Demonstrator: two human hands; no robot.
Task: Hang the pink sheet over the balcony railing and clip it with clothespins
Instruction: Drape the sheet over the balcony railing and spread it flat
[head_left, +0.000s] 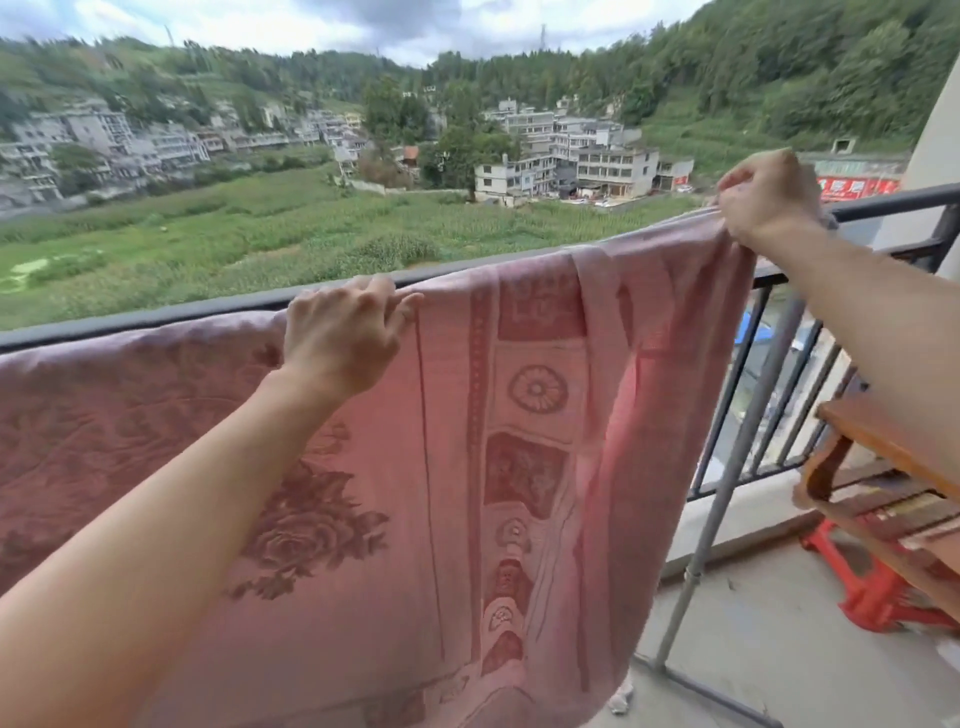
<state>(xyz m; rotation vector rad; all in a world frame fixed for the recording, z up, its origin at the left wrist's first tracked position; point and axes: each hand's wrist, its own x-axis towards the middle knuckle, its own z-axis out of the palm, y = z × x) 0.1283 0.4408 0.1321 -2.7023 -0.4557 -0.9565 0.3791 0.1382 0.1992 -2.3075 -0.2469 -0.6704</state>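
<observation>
The pink sheet (524, 415), woven with darker rose and medallion patterns, hangs draped over the dark metal balcony railing (893, 200) and falls toward the floor. My left hand (345, 340) rests on the sheet at the top rail, fingers curled over the fold. My right hand (769, 197) pinches the sheet's right top corner against the rail. No clothespins show in view.
A grey metal drying-rack pole (727, 467) leans just right of the sheet. A wooden table (883, 441) and a red plastic stool (872, 587) stand at the right on the concrete floor. Beyond the rail lie fields, buildings and wooded hills.
</observation>
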